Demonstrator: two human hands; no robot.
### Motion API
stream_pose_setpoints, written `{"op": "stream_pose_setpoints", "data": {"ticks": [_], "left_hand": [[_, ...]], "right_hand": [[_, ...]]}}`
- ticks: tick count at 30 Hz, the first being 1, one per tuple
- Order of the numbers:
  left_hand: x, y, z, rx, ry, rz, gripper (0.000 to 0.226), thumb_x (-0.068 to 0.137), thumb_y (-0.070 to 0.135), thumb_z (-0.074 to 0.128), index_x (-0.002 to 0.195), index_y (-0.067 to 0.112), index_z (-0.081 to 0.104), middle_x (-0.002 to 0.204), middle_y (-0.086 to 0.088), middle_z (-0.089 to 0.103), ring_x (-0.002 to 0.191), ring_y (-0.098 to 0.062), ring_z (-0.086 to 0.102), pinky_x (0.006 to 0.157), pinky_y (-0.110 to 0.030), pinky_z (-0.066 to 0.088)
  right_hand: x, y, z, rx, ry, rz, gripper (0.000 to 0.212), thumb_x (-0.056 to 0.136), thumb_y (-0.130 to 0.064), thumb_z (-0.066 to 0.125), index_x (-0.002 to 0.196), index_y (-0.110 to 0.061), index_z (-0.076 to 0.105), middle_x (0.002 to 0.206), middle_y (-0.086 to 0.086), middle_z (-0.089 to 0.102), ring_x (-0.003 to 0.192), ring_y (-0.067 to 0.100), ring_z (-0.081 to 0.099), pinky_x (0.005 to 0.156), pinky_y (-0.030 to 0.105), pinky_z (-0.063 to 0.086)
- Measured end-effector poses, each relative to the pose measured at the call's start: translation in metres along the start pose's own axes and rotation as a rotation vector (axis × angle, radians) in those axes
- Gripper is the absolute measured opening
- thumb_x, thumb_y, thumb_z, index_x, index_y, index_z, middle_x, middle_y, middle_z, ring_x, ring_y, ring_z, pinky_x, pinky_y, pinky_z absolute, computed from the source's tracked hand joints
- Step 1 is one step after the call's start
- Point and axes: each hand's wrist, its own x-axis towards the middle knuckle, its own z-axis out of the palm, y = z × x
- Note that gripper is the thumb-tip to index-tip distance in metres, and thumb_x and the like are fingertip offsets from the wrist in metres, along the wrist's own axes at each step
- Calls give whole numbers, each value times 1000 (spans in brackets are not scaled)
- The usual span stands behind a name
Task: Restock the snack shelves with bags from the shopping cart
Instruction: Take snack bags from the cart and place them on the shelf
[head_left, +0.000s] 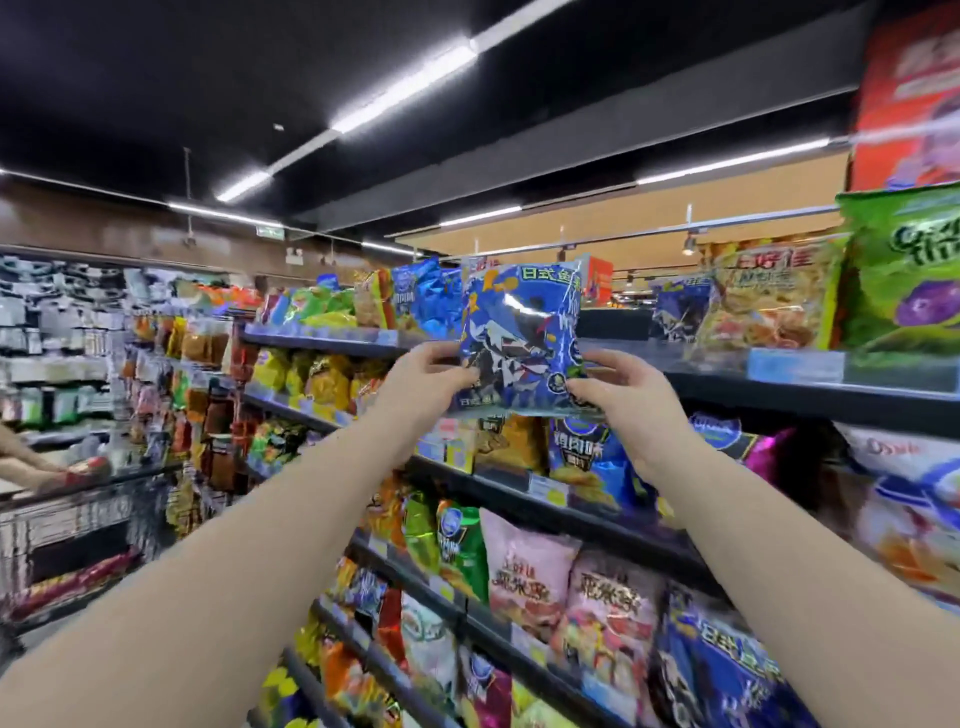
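Supermarket aisle, dark ceiling with strip lights (405, 88) overhead, and at its middle a blue snack bag (522, 338) held upright in front of the top shelf (727, 389). The left hand (421, 384) pinches the bag's lower left edge between thumb and curled fingers. The right hand (623, 395) pinches the lower right corner the same way, and both bare forearms stretch up from the bottom of the view. Whether the bag's bottom edge already touches the shelf lip is hard to tell through the blur. Just left of the bag, on the same shelf, stand other blue bags (423, 296). To its right come a dark blue bag (678, 312), a yellow bag (763, 301) and, farthest right, a green bag (904, 270). Below the bag the lower shelves are packed with more snacks, among them two pink bags (524, 571). Far down to the left of the bag stands the shopping cart (78, 514), with another person's arm (26, 457) at its handle.
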Motion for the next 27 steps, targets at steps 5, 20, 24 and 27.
{"op": "stream_pose_setpoints", "data": {"ticks": [5,20,24,27], "left_hand": [[89,11,36,-129,-4,39,31,91,9,65,120,18,56,96,-4,64,68,-6,55,54,-17,45],[296,4,142,-169,-506,-8,41,87,2,66,117,22,48,103,-11,68,70,-21,63,86,-47,54],[327,8,160,-81,-742,-74,12,96,21,52,106,16,53,102,-11,65,89,-31,64,96,-58,46],[350,5,177,-36,-791,-102,12,92,29,47,95,18,52,103,-8,60,97,-31,57,96,-52,42]], "right_hand": [[77,-13,-15,-153,57,-173,38,83,-11,73,116,-27,62,103,-2,66,90,10,61,73,20,45],[236,-13,-56,-642,270,8,48,94,-18,55,138,-34,46,100,8,62,66,15,48,55,26,37],[258,-12,-58,-549,314,179,36,100,-30,48,133,-18,51,128,6,52,113,28,51,84,39,46],[272,-9,-59,-474,330,267,40,102,-35,42,132,-11,49,128,9,48,128,35,43,102,56,38]]}}
